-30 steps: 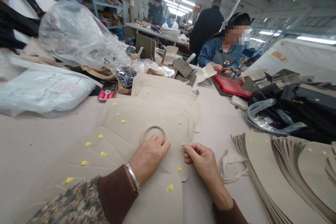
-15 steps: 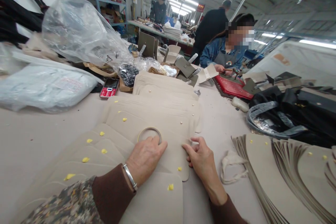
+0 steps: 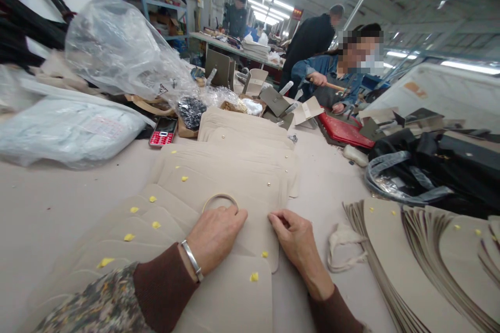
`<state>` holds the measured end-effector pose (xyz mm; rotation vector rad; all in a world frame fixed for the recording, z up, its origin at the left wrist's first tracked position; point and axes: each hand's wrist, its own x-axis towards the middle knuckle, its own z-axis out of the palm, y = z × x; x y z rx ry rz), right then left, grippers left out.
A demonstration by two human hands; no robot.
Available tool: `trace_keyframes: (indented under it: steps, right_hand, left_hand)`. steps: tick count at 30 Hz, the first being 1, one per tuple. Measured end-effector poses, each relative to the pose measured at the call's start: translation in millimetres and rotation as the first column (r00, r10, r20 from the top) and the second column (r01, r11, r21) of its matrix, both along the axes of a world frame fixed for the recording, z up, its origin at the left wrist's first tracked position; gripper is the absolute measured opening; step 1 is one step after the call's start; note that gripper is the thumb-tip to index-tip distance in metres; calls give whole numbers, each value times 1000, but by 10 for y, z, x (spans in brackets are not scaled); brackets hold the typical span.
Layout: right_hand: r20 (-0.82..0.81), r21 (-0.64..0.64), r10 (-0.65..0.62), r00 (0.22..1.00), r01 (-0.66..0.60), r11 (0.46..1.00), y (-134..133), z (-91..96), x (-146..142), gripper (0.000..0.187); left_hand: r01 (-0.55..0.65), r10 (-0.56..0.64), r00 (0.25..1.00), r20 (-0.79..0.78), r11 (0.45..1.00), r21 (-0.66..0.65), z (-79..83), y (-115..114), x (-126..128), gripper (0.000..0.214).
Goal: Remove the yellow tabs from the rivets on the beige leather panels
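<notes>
Many beige panels point(image 3: 238, 164) lie overlapped in a long row on the tabletop point(image 3: 308, 291), running from near the person's body towards the clutter at the far side. The left grip point(image 3: 214, 237) rests on this row, its fingers curled around the near side of a thin ring point(image 3: 220, 196). The right grip point(image 3: 297, 237) has thumb and forefinger brought together at the right edge of one panel; whether a small part sits between them, I cannot tell.

Each panel looks light and thin, smooth-faced, firm enough to lie flat yet pliant, judging by how the fanned stack point(image 3: 385, 234) on the right curves. Loose sheets would probably slide over one another, so a flat palm steadying the face and a pinch on the rounded edge seem the surest hold, keeping off the yellow tabs point(image 3: 254, 277) and the small metal studs point(image 3: 269, 184).

No brand can be read. The phone point(image 3: 163, 132) has a red keypad with characters too small to make out, faint print on the plastic-wrapped package point(image 3: 70, 130) is illegible, and the distant red sign point(image 3: 297, 13) is blurred.
</notes>
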<state>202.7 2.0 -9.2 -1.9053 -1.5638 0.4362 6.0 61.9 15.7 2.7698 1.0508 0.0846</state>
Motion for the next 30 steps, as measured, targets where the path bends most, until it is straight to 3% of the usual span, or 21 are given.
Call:
trace_keyframes:
  steps: [5,9,13,15,21,27,30]
  right_hand:
    - [44,-105,241,969,-236,966,-167,98,-12,15]
    - [31,-138,267,963,-260,956,-189,131,-22,14]
    - [-175,68,171,970,-161,985,-169,154,-94,14]
    - [-246,187,196,949,-152,971,-169,181,-146,17]
    - [-55,353,348,936,-308,884,-148,228,-252,17]
    - [140,421,241,960,-278,864,-148,151,-298,19]
    - [107,402,194,975,-221,889,-160,146,-353,18]
  left_hand:
    - [-2,3,996,86,1000,-6,38,58,-47,13]
    - [52,-53,974,222,999,12,-5,72,-73,12]
    - [158,-173,879,445,985,71,-71,31,-71,19]
    - [186,-213,850,482,977,103,-91,3,-65,31]
    - [194,-234,843,483,972,133,-74,-76,-29,35]
    - [206,-198,883,426,978,29,-33,-56,-12,12]
    - [187,-196,882,428,980,65,-45,-31,-16,12]
